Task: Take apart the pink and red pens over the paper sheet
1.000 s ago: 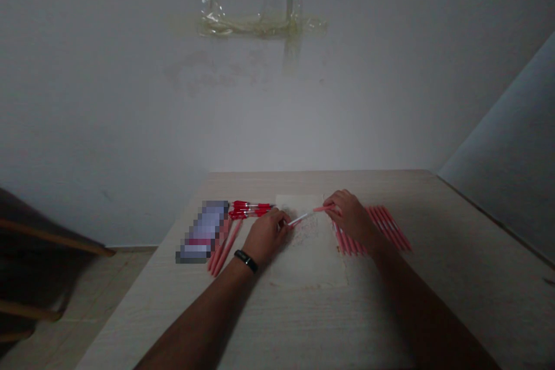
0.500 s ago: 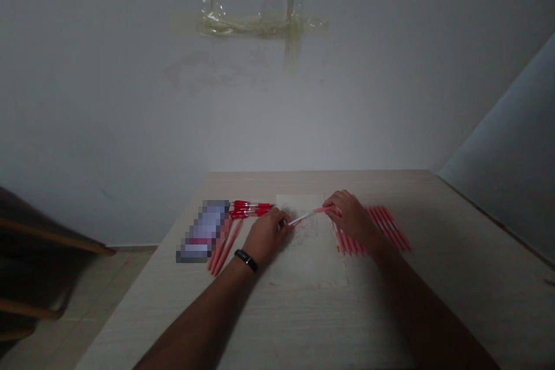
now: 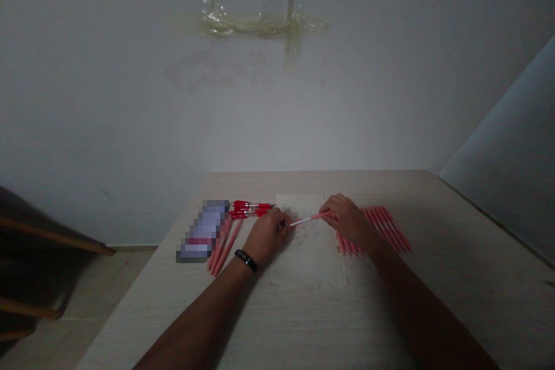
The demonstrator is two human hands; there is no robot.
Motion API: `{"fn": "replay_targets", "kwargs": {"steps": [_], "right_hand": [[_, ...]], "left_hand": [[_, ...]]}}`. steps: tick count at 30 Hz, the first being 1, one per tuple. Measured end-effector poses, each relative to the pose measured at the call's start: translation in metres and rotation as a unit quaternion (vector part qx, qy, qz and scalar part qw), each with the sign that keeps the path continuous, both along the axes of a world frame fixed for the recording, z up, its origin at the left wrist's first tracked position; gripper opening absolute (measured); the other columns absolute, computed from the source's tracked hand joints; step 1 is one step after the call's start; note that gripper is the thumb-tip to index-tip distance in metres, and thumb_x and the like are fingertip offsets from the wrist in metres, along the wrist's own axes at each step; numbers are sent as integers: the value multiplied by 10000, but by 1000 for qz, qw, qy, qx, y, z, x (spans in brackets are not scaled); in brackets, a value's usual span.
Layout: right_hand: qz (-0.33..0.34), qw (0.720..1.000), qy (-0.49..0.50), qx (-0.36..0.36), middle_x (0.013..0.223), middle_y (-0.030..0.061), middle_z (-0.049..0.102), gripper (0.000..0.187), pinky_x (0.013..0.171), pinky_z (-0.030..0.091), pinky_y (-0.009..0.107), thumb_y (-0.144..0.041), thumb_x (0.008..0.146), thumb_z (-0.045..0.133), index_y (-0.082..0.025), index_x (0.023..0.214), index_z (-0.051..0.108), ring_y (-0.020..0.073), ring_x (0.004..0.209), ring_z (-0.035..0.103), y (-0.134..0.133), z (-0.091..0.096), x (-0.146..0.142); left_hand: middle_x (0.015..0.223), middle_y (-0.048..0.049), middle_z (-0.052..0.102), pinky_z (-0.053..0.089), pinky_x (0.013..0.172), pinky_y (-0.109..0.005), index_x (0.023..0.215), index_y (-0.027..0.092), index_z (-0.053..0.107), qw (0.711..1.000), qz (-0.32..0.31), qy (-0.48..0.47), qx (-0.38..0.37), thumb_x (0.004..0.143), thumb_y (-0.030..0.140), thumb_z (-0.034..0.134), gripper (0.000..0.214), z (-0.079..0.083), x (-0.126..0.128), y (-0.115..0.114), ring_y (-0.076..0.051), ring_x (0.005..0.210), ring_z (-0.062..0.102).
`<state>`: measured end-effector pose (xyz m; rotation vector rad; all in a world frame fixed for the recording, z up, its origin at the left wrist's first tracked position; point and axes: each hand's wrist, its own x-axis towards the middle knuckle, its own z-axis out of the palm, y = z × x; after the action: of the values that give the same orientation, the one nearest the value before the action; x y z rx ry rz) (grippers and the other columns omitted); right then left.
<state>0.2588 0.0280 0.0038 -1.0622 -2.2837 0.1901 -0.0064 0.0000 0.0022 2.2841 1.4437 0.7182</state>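
Note:
A slim pink pen (image 3: 318, 216) with a white stretch along its length runs between my two hands, above a pale sheet (image 3: 310, 266). My left hand (image 3: 269, 230), with a black band on the wrist, is closed at the pen's left end; its fingertips hide what that end looks like. On the other end my right hand (image 3: 347, 217) pinches the pink part. Beneath and beyond the right hand lies a row of pink pens (image 3: 385, 228), partly covered by it. Dark specks (image 3: 301, 234) mark the sheet below the pen.
Several red pens (image 3: 249, 210) lie left of the sheet. Nearer me are a few pink pens (image 3: 226, 251), beside a blurred-out phone-like object (image 3: 203, 231). The wooden table (image 3: 277, 329) meets a wall with tape (image 3: 251, 28) on it. Dark furniture (image 3: 34, 266) stands at left.
My right hand has shifted slightly down towards me, and the pen between the hands now slopes less. The left hand has barely moved.

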Motion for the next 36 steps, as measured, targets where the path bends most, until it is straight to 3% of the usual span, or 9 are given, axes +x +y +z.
{"fn": "replay_targets", "kwargs": {"steps": [8,19,25,36], "right_hand": [[57,997,-2,-61,915,30,642,35,834,424,318,-168,915,665,-190,913,637,192,920,566,-14,-5,-24],[54,996,1,-75,939,38,643,13,848,437,322,-184,929,646,-193,934,639,191,940,579,-18,-5,-29],[36,996,-37,-70,970,45,649,103,866,435,324,-140,922,633,-193,1001,672,196,963,583,-16,-7,-27],[29,995,23,-89,956,41,656,100,817,482,312,-153,938,590,-205,989,660,178,894,618,-17,-3,-27]], "left_hand": [[895,-58,644,418,709,-254,949,189,742,997,-52,-54,11,875,147,617,152,-3,3,1,-163,791,585],[867,-33,655,408,685,-245,971,182,702,996,-51,-76,10,829,93,668,171,-9,2,1,-151,758,573],[846,-25,615,406,670,-243,1028,190,694,995,-40,-83,26,821,85,647,237,-7,2,2,-147,745,553],[926,-63,660,458,673,-272,1193,157,619,993,-5,-116,6,897,386,636,375,1,3,-1,-152,728,578]]}}
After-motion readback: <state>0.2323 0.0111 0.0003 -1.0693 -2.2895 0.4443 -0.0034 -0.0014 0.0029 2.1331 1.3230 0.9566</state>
